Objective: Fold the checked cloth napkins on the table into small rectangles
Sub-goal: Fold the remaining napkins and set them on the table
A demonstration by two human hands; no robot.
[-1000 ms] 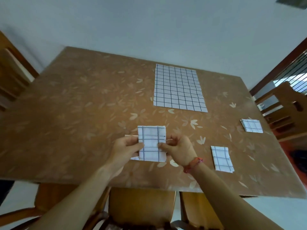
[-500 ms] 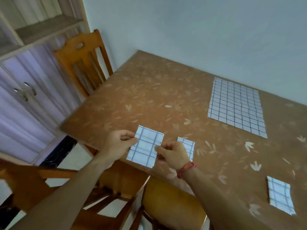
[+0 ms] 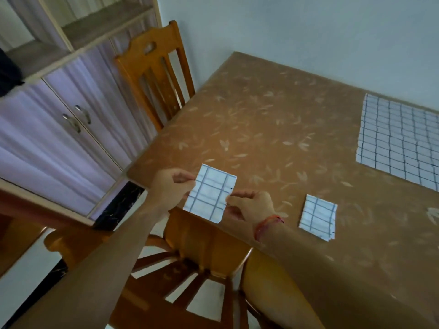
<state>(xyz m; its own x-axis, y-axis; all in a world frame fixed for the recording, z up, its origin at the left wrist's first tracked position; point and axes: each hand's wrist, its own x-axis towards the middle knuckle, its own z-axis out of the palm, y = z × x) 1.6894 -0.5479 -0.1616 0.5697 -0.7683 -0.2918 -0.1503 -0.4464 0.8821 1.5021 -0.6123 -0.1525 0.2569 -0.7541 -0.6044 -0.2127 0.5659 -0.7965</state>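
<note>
Head view, looking down over the near left corner of the worktop [image 3: 261, 119], and both hands are busy on one folded checked napkin [image 3: 210, 193]. The left hand [image 3: 169, 186] pinches its left edge, thumb and fingers curled onto the cloth. The right hand [image 3: 249, 206], a red thread bracelet [image 3: 268, 224] on its wrist, pinches the right edge the same way. The small rectangle sits tilted between them, right at the worktop's near edge, with its lower corner hanging past the edge above a wooden chair [image 3: 206, 245]. Just to the right, a second folded napkin [image 3: 318, 217] lies flat on the brown leaf-patterned surface, apart from the hands. Farther back on the right, a large unfolded napkin [image 3: 401, 143] is spread flat, running out of the picture. Off the left end stands another wooden chair [image 3: 154, 72], and beside it a cabinet [image 3: 59, 129] with purple doors.
</note>
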